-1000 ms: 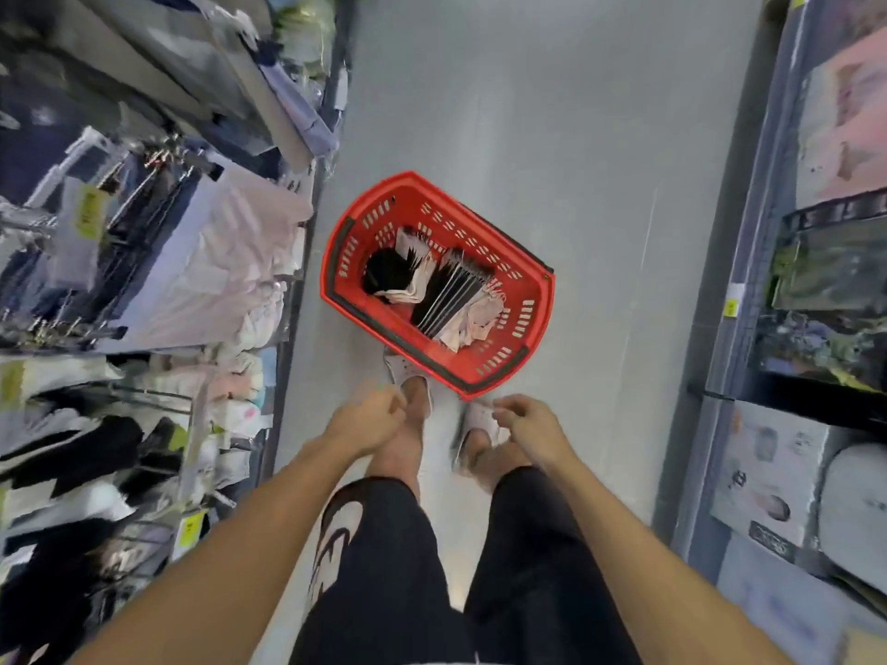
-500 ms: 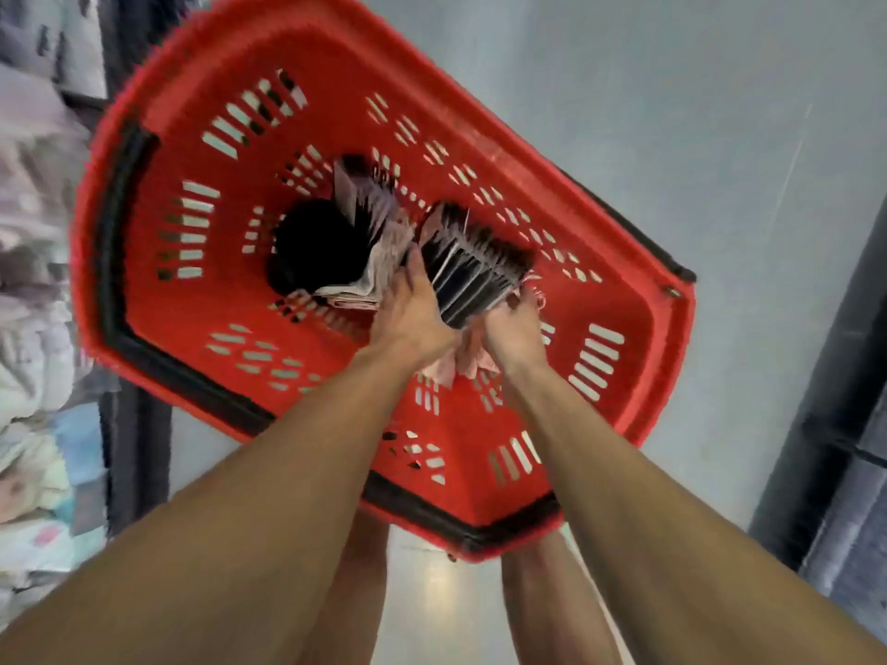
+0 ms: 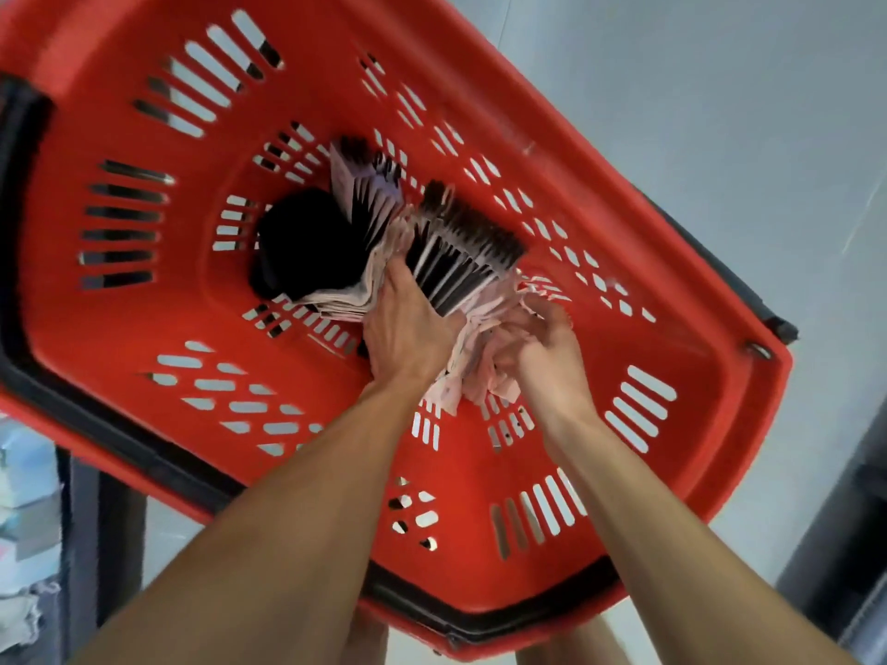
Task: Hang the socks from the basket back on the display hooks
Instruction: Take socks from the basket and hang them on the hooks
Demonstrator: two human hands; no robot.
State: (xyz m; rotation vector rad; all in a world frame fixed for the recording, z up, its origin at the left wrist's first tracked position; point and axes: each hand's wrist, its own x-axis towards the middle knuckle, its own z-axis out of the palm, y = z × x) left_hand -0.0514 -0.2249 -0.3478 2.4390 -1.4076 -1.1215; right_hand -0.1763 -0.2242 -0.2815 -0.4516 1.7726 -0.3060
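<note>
Head view, you looking straight down. Red basket [image 3: 144,304] fills most of the frame; it is slotted plastic with a black rim band [image 3: 19,242] along its left and near edges. It stands on pale grey floor [image 3: 696,112], which shows past its far right side. Blurred shelf stock [image 3: 24,496] sits at lower left, and a dark fixture base [image 3: 845,544] at lower right.

All the socks are down on the basket floor, in two packs side by side and touching:
- Black sock bundle [image 3: 307,242] is on the left, with its card headers fanned up at the far end. Neither hand holds it.
- Pink sock bundle [image 3: 461,256] is on the right. Its dark striped card headers stand in a row, and loose pink toe ends spill toward you.

Both your forearms reach in from the near edge. Your left hand [image 3: 408,328] clamps the pink sock bundle from its left side, with fingers pushed into the seam between the two packs. Your right hand [image 3: 542,348] has its fingers curled into the pink toe ends on the other side. It is motion-blurred, but fabric is bunched in its grasp.
</note>
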